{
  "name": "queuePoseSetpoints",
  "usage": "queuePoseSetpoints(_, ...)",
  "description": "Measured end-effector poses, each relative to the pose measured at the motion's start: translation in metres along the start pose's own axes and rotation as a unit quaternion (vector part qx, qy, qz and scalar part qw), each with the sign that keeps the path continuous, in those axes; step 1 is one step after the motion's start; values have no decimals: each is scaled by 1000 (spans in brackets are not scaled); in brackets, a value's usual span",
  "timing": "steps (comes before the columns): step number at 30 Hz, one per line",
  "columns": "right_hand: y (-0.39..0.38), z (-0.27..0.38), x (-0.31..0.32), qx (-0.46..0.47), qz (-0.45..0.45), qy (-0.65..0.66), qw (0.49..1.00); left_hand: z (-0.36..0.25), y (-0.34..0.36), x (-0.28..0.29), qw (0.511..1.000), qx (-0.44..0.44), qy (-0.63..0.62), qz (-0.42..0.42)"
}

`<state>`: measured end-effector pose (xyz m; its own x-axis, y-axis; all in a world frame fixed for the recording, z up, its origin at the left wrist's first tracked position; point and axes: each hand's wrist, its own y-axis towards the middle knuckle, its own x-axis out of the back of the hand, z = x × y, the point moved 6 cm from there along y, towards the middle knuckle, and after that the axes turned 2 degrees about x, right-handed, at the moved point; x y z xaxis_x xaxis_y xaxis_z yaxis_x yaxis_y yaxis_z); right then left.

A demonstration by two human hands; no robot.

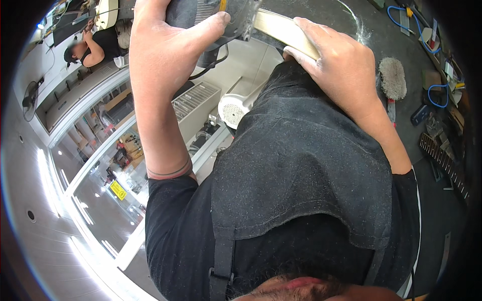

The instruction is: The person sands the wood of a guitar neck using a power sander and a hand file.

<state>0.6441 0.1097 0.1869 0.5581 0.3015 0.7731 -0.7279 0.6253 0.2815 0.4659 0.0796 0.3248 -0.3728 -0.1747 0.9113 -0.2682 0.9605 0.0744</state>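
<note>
My left hand [168,55] is closed on a dark, dusty power tool [187,14] with slotted vents at the top of the view. Its thumb lies along the casing, while the other fingertips are mostly out of sight. A black cable [213,64] hangs below the tool. My right hand [341,65] grips the near end of a pale wooden strip [281,31] between thumb and fingers. The strip's far end comes up close against the tool; whether they touch, I cannot tell. Pale dust coats both hands, and fine specks dot my black apron [301,150].
A fluffy grey pad [393,78] and a fretted neck [444,163] lie to the right, near a blue hose [438,96] and assorted tools. A white perforated round fixture [232,111] stands below the hands. Another person [95,50] works at upper left, beyond glass panels [115,150].
</note>
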Motion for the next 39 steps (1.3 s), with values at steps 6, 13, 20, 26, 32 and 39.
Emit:
queuePoseSetpoints(6, 1, 2, 0, 3, 2, 10, 1000, 33, -2, -4, 992, 29, -124, -21)
queuePoseSetpoints(13, 0, 2, 0, 1, -1, 9, 1000, -1, -7, -5, 998, 40, 43, -30)
queuePoseSetpoints(20, -1, 3, 0, 12, -12, 11, 1000, 42, -9, 1, 996, 53, -67, -20)
queuePoseSetpoints(26, -1, 1, -2, 14, -14, 7, 1000, 8, -12, 1, 999, 37, -3, -12)
queuePoseSetpoints(32, -1, 2, -1, 10, -6, -1, 1000, 38, -12, -3, 964, 95, -250, 0)
queuePoseSetpoints(39, -2, 4, -3, 22, -18, -10, 1000, 32, -6, 4, 988, 18, -151, 23)
